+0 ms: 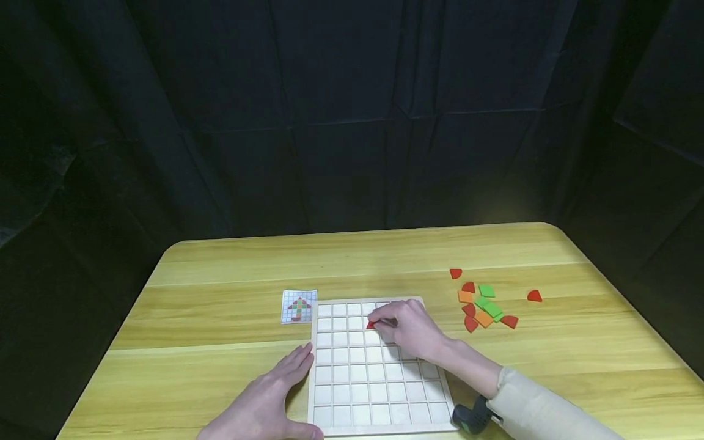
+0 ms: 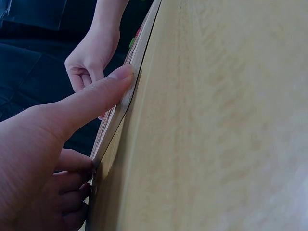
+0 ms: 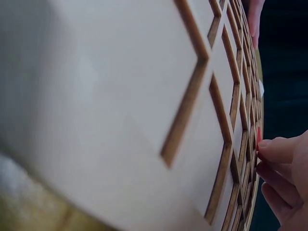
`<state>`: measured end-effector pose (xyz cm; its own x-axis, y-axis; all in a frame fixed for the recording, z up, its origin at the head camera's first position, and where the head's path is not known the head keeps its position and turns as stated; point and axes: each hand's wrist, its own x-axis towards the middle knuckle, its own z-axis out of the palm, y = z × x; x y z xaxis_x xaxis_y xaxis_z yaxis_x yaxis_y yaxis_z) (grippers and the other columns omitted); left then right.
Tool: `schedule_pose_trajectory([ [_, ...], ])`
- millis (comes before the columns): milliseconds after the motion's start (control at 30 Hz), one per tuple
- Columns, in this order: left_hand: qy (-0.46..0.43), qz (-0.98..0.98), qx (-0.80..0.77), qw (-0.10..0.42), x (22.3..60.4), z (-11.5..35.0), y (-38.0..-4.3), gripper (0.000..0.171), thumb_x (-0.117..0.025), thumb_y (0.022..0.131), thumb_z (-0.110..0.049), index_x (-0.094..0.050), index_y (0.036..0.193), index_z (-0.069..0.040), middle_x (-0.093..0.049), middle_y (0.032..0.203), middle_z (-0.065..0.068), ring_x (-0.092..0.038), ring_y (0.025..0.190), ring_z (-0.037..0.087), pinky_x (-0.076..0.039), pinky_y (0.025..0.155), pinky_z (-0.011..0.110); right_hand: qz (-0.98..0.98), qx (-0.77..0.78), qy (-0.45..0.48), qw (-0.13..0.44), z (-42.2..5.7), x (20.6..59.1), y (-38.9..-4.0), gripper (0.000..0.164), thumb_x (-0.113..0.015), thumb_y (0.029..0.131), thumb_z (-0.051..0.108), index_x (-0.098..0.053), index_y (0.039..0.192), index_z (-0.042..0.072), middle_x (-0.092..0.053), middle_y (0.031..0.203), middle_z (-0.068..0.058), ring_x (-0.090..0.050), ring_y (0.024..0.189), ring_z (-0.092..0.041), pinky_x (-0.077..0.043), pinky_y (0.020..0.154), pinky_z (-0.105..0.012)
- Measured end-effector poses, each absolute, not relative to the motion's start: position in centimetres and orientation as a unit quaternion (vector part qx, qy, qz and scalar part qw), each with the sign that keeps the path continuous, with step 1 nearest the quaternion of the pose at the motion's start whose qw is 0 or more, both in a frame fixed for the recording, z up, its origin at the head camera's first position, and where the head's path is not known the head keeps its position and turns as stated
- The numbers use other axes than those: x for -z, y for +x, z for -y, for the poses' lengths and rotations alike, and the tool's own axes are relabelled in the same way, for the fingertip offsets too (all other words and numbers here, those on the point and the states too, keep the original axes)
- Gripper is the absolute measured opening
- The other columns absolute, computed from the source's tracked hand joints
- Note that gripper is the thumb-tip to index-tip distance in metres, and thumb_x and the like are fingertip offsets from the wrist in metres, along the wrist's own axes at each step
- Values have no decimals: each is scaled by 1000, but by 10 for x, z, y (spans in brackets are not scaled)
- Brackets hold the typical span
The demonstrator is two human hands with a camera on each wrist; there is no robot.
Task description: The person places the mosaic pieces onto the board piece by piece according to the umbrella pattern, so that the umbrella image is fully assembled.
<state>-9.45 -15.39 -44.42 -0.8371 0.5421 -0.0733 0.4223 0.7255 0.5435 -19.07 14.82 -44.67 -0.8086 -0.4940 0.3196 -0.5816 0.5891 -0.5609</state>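
Note:
A pale wooden grid board (image 1: 348, 374) with white square cells lies in front of me. My right hand (image 1: 411, 330) pinches a small red tile (image 1: 371, 325) between thumb and fingers at a cell in the upper part of the board. The fingers cover part of that tile, so its full outline is hidden. My left hand (image 1: 266, 394) rests against the board's left side, its fingers extended along the edge and its thumb at the near left corner. In the right wrist view, the red tile (image 3: 259, 134) shows at the fingertips.
A small pattern card (image 1: 299, 307) with a coloured arrow-like figure lies beyond the board's left corner. Right of the board are loose green tiles (image 1: 486, 291), orange tiles (image 1: 465, 296) and red quarter-round tiles (image 1: 535, 296). A dark curtain (image 1: 352, 122) hangs behind the wooden table (image 1: 220, 275).

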Motion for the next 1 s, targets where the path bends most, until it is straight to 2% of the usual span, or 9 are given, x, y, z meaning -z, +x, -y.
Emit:
schedule_pose_trajectory([
  [267, 257, -922, -262, 123, 444, 154, -95, 121, -73, 67, -77, -34, 155, -5, -26, 165, 5, -30, 149, 30, -40, 111, 54, 878, -353, 315, 65, -150, 450, -190, 15, -77, 84, 1, -80, 95, 11, -78, 92, 0, -75, 88, -13, -59, 76, -23],
  [500, 245, -922, -266, 134, 444, 153, -96, 121, -74, 65, -77, -35, 155, -5, -27, 165, 6, -29, 150, 32, -38, 111, 55, 879, -359, 307, 64, -153, 450, -187, 17, -75, 85, -1, -80, 95, 11, -78, 96, -2, -75, 93, -20, -60, 81, -30],
  [667, 243, -922, -268, 138, 444, 153, -96, 121, -74, 65, -77, -34, 155, -6, -26, 165, 5, -29, 150, 31, -38, 112, 55, 881, -364, 299, 51, -155, 450, -184, 17, -75, 86, 0, -79, 99, 10, -78, 100, -5, -74, 95, -21, -60, 82, -31],
  [867, 255, -920, -269, 127, 444, 154, -96, 119, -74, 67, -76, -35, 154, -5, -26, 165, 5, -30, 149, 31, -39, 111, 55, 884, -351, 302, 69, -158, 452, -182, 16, -76, 85, 2, -79, 99, 11, -78, 101, -3, -74, 97, -20, -60, 83, -31],
  [1000, 262, -921, -265, 117, 445, 154, -95, 119, -75, 67, -75, -36, 154, -4, -27, 165, 5, -30, 149, 31, -40, 110, 54, 880, -364, 298, 61, -162, 452, -180, 17, -75, 86, 2, -79, 100, 10, -78, 103, -2, -73, 99, -19, -59, 85, -33],
])
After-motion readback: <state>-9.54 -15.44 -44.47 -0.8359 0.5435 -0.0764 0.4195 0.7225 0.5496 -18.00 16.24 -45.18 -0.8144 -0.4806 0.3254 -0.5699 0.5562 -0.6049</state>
